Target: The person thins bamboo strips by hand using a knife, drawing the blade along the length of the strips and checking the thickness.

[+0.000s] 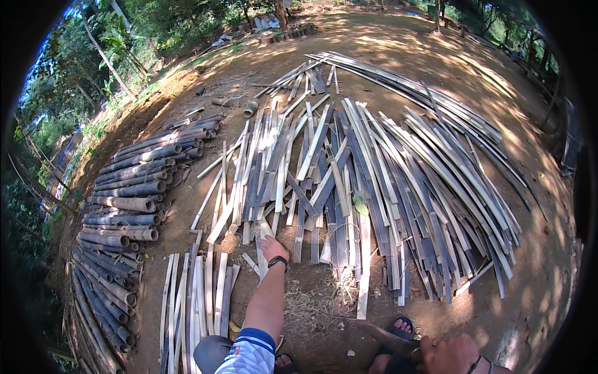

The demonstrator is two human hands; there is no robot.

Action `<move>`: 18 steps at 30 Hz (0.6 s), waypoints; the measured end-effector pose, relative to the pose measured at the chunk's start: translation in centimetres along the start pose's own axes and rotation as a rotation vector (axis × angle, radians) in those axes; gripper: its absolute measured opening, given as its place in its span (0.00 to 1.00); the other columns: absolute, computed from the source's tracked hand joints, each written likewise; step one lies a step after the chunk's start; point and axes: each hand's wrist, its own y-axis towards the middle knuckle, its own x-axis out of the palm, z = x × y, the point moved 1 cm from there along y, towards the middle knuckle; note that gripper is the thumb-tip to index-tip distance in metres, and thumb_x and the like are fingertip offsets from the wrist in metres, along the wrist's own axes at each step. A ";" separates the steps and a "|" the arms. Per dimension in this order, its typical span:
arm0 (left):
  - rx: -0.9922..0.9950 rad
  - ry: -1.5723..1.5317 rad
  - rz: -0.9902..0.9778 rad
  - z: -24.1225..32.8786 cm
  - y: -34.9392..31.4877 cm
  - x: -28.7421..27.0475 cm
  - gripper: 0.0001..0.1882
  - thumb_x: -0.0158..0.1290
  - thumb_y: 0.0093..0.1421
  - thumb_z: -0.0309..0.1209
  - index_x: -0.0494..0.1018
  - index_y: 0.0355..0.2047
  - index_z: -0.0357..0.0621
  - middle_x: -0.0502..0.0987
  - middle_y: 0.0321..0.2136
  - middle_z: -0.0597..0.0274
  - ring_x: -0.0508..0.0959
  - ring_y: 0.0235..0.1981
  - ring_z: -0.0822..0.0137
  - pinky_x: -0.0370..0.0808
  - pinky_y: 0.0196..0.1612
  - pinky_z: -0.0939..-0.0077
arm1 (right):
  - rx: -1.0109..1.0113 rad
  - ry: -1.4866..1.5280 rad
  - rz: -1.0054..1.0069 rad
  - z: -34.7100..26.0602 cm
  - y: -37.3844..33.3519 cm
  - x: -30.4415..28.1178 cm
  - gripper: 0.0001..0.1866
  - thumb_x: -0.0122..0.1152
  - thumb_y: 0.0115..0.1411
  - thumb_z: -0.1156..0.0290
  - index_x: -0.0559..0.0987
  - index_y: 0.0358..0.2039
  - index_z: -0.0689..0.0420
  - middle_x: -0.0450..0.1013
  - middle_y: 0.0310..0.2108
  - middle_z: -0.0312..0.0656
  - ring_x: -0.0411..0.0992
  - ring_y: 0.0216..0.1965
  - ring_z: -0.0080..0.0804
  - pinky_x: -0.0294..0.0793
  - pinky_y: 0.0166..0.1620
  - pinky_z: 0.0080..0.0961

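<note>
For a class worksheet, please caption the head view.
Left hand at split strips, right hand holding a dark tool, round poles stacked left.

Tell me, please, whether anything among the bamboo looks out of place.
A green leaf lies on the split bamboo strips, odd against their pale and dark faces; a short cylindrical piece lies apart from the stacked poles.

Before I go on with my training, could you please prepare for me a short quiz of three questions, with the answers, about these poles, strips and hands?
1. True or false: the round poles are stacked to the left of the large spread of split strips.
2. Which of the person's hands reaches forward to the strips? A) right B) left C) both
3. What colour is the leaf lying on the strips?

Key:
1. True.
2. B, the left hand.
3. Green.
</note>
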 end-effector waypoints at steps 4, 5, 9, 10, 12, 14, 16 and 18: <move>-0.136 -0.046 -0.112 -3.1 1.1 -0.9 0.29 0.57 0.48 0.29 0.63 0.50 0.32 0.67 0.49 0.44 0.70 0.50 0.50 0.72 0.50 0.62 | -0.027 -0.044 0.039 -0.8 -0.4 -0.8 0.21 0.65 0.49 0.56 0.73 0.38 0.56 0.75 0.22 0.44 0.76 0.25 0.42 0.74 0.28 0.35; -0.094 -0.106 -0.269 -3.4 1.2 -1.9 0.21 0.56 0.49 0.30 0.71 0.43 0.34 0.74 0.44 0.45 0.73 0.48 0.50 0.74 0.48 0.61 | -0.029 -0.049 0.036 -0.6 -0.3 -0.8 0.21 0.65 0.49 0.56 0.73 0.38 0.57 0.75 0.22 0.44 0.76 0.26 0.42 0.75 0.29 0.36; -0.157 -0.178 -0.267 -5.2 -0.6 -3.2 0.18 0.58 0.51 0.36 0.76 0.39 0.38 0.78 0.40 0.45 0.78 0.45 0.50 0.75 0.48 0.62 | -0.033 -0.072 0.022 -0.7 -0.7 -0.7 0.21 0.65 0.50 0.56 0.73 0.37 0.57 0.76 0.23 0.46 0.77 0.27 0.43 0.75 0.30 0.37; -0.164 -0.177 -0.319 -5.0 -1.0 -3.6 0.19 0.59 0.50 0.36 0.76 0.40 0.38 0.77 0.42 0.45 0.78 0.45 0.51 0.75 0.48 0.63 | -0.027 -0.071 0.027 -0.6 -0.8 -0.3 0.22 0.65 0.49 0.56 0.73 0.38 0.57 0.76 0.23 0.46 0.77 0.27 0.43 0.75 0.30 0.37; -0.189 -0.170 -0.420 -5.4 -1.8 -4.4 0.20 0.61 0.47 0.35 0.77 0.41 0.38 0.76 0.45 0.45 0.77 0.46 0.52 0.75 0.49 0.64 | -0.030 -0.069 0.039 -0.6 -1.0 0.7 0.24 0.67 0.48 0.55 0.73 0.39 0.57 0.76 0.24 0.47 0.77 0.28 0.44 0.75 0.32 0.37; -0.067 -0.050 -0.501 -7.3 -2.1 -4.1 0.23 0.63 0.45 0.38 0.77 0.41 0.39 0.77 0.43 0.47 0.78 0.45 0.56 0.76 0.48 0.66 | -0.122 -0.086 0.022 -0.7 -0.4 0.6 0.24 0.62 0.51 0.54 0.73 0.39 0.62 0.76 0.20 0.47 0.77 0.24 0.44 0.75 0.28 0.37; 0.084 0.077 -0.673 -8.5 -4.7 -5.1 0.25 0.63 0.45 0.41 0.77 0.41 0.39 0.78 0.42 0.50 0.79 0.44 0.57 0.77 0.47 0.68 | -0.181 -0.082 0.025 -1.2 0.0 0.5 0.20 0.54 0.56 0.58 0.74 0.37 0.64 0.75 0.19 0.48 0.77 0.23 0.44 0.74 0.28 0.37; -0.038 -0.284 -0.822 -10.6 -6.9 -3.3 0.24 0.67 0.42 0.38 0.76 0.36 0.34 0.79 0.36 0.52 0.81 0.37 0.60 0.79 0.39 0.69 | -0.208 -0.054 0.078 -2.2 0.0 0.4 0.16 0.42 0.60 0.66 0.76 0.34 0.63 0.76 0.20 0.48 0.77 0.24 0.45 0.74 0.31 0.39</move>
